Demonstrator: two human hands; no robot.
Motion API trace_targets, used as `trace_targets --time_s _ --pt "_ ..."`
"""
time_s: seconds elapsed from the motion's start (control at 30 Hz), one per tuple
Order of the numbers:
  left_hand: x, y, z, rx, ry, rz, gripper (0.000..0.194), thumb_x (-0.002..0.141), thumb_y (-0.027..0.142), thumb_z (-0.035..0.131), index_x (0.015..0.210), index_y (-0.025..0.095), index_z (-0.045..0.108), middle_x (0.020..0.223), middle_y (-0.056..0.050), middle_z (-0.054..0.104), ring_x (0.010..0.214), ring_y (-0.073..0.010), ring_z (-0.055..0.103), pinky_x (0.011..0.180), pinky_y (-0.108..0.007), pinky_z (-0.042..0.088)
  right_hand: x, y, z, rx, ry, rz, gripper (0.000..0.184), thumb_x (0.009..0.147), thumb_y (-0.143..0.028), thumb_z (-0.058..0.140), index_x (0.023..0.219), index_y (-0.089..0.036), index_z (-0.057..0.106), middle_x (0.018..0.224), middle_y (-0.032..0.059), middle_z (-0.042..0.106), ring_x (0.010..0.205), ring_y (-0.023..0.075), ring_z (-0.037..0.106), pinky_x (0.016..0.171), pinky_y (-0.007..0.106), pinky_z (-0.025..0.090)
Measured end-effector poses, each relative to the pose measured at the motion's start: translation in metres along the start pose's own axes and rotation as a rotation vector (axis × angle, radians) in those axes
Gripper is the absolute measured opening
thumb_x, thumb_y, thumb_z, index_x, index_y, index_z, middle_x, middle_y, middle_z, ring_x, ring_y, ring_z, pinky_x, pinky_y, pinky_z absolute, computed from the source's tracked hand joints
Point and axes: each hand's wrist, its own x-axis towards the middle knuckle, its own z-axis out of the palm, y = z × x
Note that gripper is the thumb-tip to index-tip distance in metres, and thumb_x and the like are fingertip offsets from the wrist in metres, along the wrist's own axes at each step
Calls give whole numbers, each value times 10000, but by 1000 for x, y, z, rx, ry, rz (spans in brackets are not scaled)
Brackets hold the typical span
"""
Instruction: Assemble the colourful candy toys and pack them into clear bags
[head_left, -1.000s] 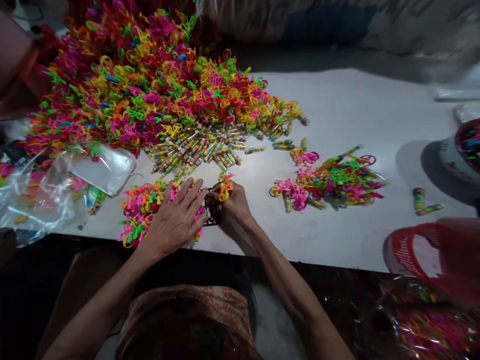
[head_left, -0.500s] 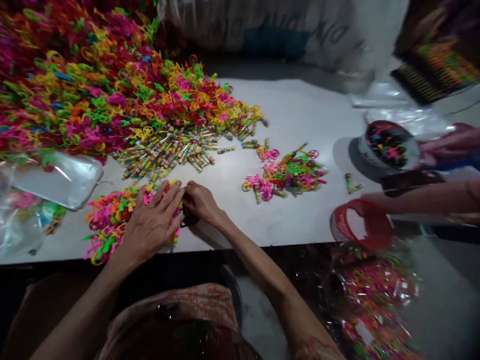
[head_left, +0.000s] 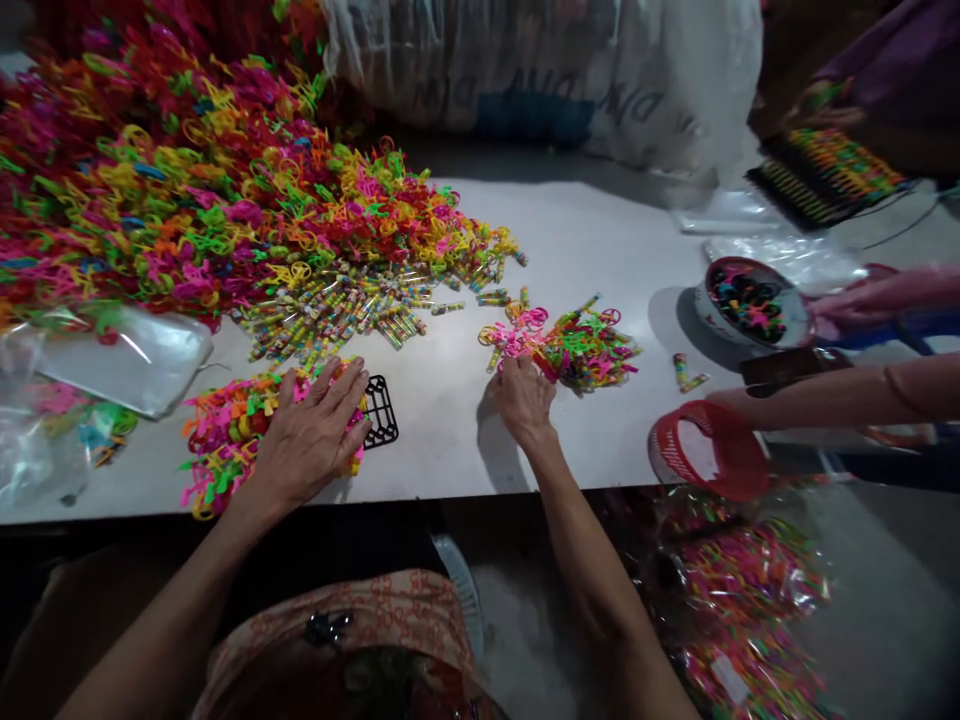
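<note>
My left hand (head_left: 311,430) lies flat, fingers stretched, over a bed of bright plastic pieces (head_left: 225,420) in pink, green and orange. From under its fingertips sticks out the end of a black plastic rack (head_left: 382,412) with open cells. My right hand (head_left: 525,400) is at the left side of a small heap (head_left: 596,350) of similar pieces attached to clear tubes. Its fingers are curled together against pink loop-shaped pieces (head_left: 521,335); what lies between the fingertips is hidden. Behind my left hand lies a spread of tubes with colourful filling (head_left: 337,305).
A large heap of plastic pieces (head_left: 187,200) covers the back left. Clear bags (head_left: 124,355) lie at the left. On the right are a bowl (head_left: 787,330), a red basket (head_left: 705,450) and another person's arm (head_left: 825,400). Filled bags (head_left: 757,570) stand below the table edge.
My right hand has moved right, from the end of the black rack to the small heap, uncovering the rack's end. My left hand stays on the pieces. The view has shifted slightly.
</note>
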Motion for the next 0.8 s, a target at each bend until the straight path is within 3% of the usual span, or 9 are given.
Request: trace_targets --time_s 0.17,0.33,0.43,0.57,0.7,0.8 --pt "1 2 -2 35 -17 -11 537 969 353 343 1486 214 298 1495 -104 407 1397 -293 356 1142 -597 170 23 -2 -1 89 64 -19 284 907 -265 440 1038 -145 662 1127 204 627 960 316 611 763 390 423" --pt "1 2 -3 65 -24 -2 524 968 354 349 1465 190 341 1501 -100 399 1405 -281 344 1158 -564 155 47 -7 -1 127 25 6 220 864 -235 504 896 -144 702 974 187 667 920 309 614 767 389 413" --pt "1 2 -2 68 -32 1 544 963 377 364 1473 191 324 1510 -93 387 1407 -282 337 1162 -557 145 40 -11 0 228 87 -21 235 859 -281 515 857 -147 708 924 154 669 889 278 612 761 362 417" --pt "1 2 -3 75 -36 0 562 963 381 360 1490 202 282 1506 -90 396 1413 -275 328 1167 -549 136 15 -14 11 472 199 -185 219 841 -268 495 870 -187 697 915 92 651 848 212 602 747 314 426" --pt "1 3 -5 74 -61 -12 569 968 366 347 1504 208 240 1510 -87 390 1419 -265 317 1172 -539 131 -2 -24 27 789 115 -206 133 770 -298 534 748 -195 615 792 39 603 691 164 564 671 298 440" --pt "1 3 -5 77 -69 -19 574 968 379 348 1505 212 231 1520 -84 376 1425 -266 305 1173 -540 132 -14 -41 35 1145 -67 -134 114 657 -291 575 716 -216 514 650 -31 527 571 135 500 557 268 422"
